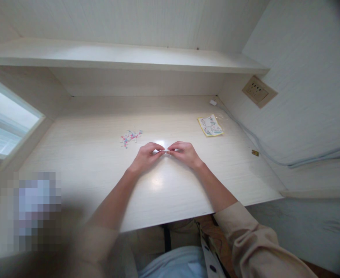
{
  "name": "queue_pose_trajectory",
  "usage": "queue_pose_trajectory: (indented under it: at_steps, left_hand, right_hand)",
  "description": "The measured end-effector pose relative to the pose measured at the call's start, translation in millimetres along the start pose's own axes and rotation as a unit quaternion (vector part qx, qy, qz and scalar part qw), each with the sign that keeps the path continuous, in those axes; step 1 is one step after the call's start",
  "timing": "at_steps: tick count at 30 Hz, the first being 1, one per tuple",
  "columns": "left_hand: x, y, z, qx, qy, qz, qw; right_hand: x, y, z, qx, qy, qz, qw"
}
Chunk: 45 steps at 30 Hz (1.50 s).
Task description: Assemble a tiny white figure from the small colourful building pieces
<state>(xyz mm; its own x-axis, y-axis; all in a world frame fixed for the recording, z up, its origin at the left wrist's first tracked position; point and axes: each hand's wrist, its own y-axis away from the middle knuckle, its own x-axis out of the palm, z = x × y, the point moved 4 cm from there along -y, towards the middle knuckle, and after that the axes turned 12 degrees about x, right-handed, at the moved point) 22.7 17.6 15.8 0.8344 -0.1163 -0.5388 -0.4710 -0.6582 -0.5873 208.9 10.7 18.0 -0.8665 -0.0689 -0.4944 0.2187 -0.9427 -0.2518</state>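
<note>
My left hand (150, 155) and my right hand (185, 153) meet low over the middle of the desk. Fingertips of both pinch a small, thin white piece (166, 150), its ends hidden by the fingers; its kind is too small to make out. Just beyond my left hand lies a loose scatter of tiny pink, blue and white bead-like pieces (131, 136). Farther off to the right, a small printed card or packet (210, 126) with a yellow edge rests flat, with clear plastic beside it.
A shelf (129, 58) overhangs the back of the pale desk (100, 116). Grey cables (254, 137) run along the right wall below a socket plate (259, 92). A small brass-coloured piece (255, 153) lies near that wall. A blurred patch covers the lower left.
</note>
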Motion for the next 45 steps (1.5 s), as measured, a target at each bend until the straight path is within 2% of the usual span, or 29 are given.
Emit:
queue_pose_trajectory:
  at_steps: [19, 29, 39, 45]
  left_hand:
    - [-0.2, 0.0, -1.0, 0.003, 0.0, 0.0, 1.0]
    - [-1.6, 0.3, -5.8, -0.015, 0.022, -0.034, 0.999]
    - [-14.2, -8.6, -21.4, -0.069, 0.072, -0.015, 0.995]
    - [-34.0, 1.3, -27.0, -0.07, 0.048, -0.016, 0.996]
  right_hand:
    - [0.6, 0.0, -1.3, 0.004, 0.008, 0.002, 1.0]
    - [2.0, 1.8, 2.4, 0.011, -0.02, -0.013, 1.0]
    - [4.0, 1.8, 20.6, -0.024, -0.02, -0.011, 0.999]
    - [2.0, 7.2, 38.9, -0.032, 0.012, 0.007, 0.999]
